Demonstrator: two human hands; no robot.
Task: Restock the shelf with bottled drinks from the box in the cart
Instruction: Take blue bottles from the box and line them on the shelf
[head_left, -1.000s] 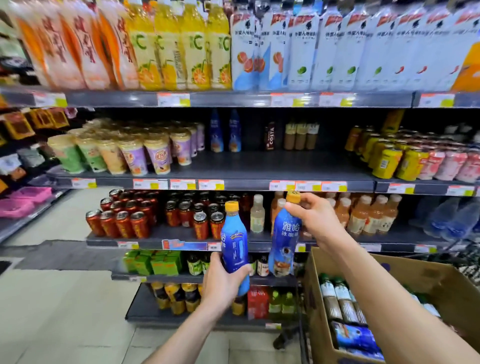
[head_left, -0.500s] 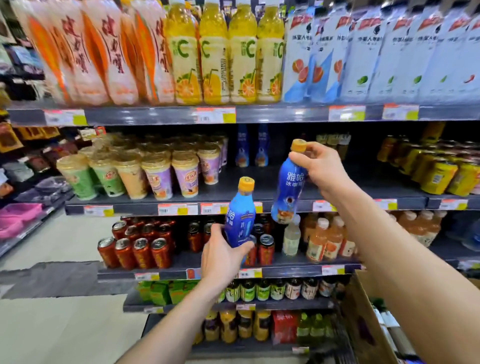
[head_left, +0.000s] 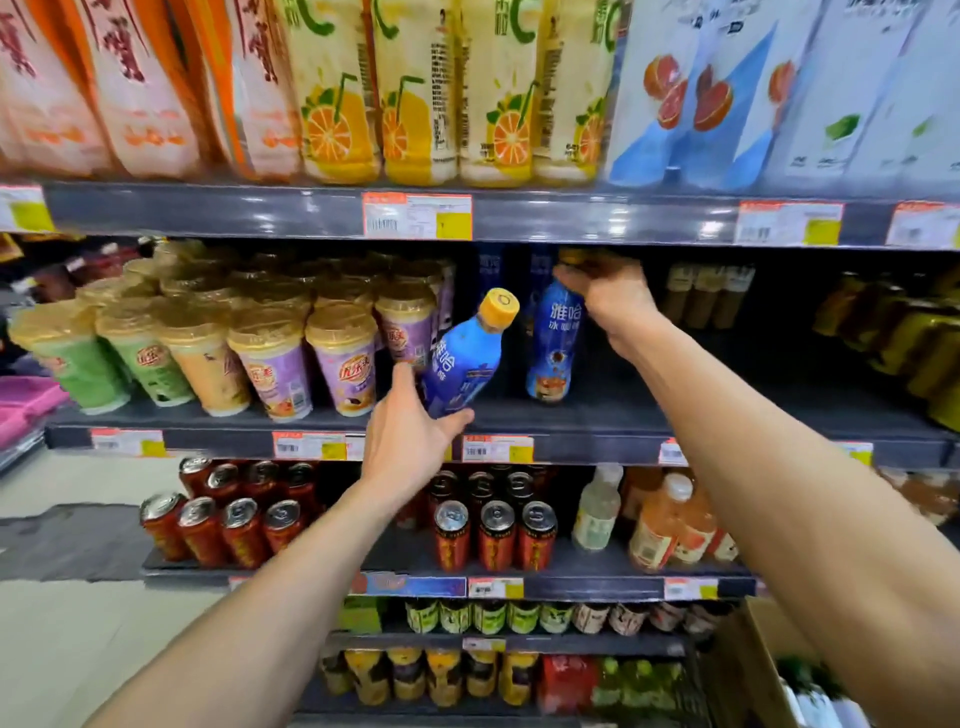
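Left hand (head_left: 410, 441): curled round the bottom of the tilted blue bottle (head_left: 462, 358).
Right hand (head_left: 608, 296): grips the top of the upright blue bottle (head_left: 553, 348).
Box (head_left: 748, 654): below the right hand, blurry bottles inside.

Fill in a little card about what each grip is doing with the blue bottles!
left grip: holds the tilted blue bottle by its lower end
right grip: holds the upright blue bottle by its top
where: upright blue bottle is at the middle shelf, right of the tilted one
neighbours: cups with gold lids to the left
row below: cans
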